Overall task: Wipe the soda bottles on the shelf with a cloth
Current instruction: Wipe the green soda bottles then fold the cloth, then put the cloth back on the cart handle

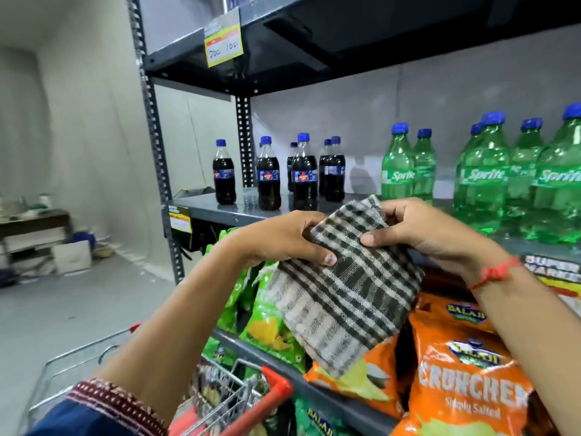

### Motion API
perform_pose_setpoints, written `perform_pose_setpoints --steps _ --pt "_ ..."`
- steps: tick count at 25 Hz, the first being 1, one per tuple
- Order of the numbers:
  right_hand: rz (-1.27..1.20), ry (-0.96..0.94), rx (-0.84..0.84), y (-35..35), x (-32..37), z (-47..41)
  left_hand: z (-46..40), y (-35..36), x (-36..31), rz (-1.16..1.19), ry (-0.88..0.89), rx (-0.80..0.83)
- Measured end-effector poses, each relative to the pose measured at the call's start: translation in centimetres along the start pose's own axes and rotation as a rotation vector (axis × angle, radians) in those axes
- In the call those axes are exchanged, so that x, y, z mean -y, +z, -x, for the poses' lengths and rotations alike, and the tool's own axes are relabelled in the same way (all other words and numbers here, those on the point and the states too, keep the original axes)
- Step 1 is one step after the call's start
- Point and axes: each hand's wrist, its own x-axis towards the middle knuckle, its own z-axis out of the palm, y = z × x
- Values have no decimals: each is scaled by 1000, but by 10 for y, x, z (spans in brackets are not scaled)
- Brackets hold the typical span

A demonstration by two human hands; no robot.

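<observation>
Right now we hold a folded black-and-white checked woven cloth (345, 278) between both hands, in front of the grey metal shelf (226, 206) and not touching any bottle. Our left hand (283, 239) grips the cloth's upper left edge, fingers curled closed over the fabric with the thumb pressed on its face. Our right hand (418, 229) pinches the upper right corner, thumb on the front and fingers wrapped behind, so both hands are closed on the cloth. A red thread bracelet (495, 273) circles the right wrist.

On the shelf behind the cloth stand the soda bottles, all upright. To the left is a loose cluster of small dark cola bottles with blue caps (303, 173), one of them (224, 173) standing apart at the shelf's end. To the right, larger green plastic Sprite bottles with blue caps (484, 180) stand close together.

Below the cloth, green snack bags (267, 313) and orange Cruncher snack bags (465, 385) fill the lower shelf. A wire shopping cart with a red handle (273, 388) sits at the bottom.
</observation>
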Motion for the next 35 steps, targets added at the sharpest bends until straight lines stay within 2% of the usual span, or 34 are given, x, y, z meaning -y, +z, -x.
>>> perform_pose_setpoints --steps 4,6,10,12,17,22,25,29,32,35 --pt "476 -139 191 40 7 -26 25 3 15 36 -4 -178" --pt "556 -139 261 60 2 -40 41 4 30 30 -23 -304" --pt "727 -39 524 88 -29 -54 85 6 67 -33 -140 -438" --pt "677 -29 573 98 -41 -59 111 8 86 55 -196 -476" --pt "366 28 732 125 -57 -69 166 30 106 262 -355 -565" --pt "349 139 898 162 -74 -79 204 57 124 281 -565 -607" --pt "488 149 908 202 -92 -85 215 68 152 237 -728 -606" --pt "718 43 765 255 -123 -86 223 76 194 227 -929 -620" --pt "833 -33 671 281 -142 -82 224 82 218 178 -1011 -602" --pt "875 -53 662 290 -156 -80 223 88 237 162 -1039 -572"
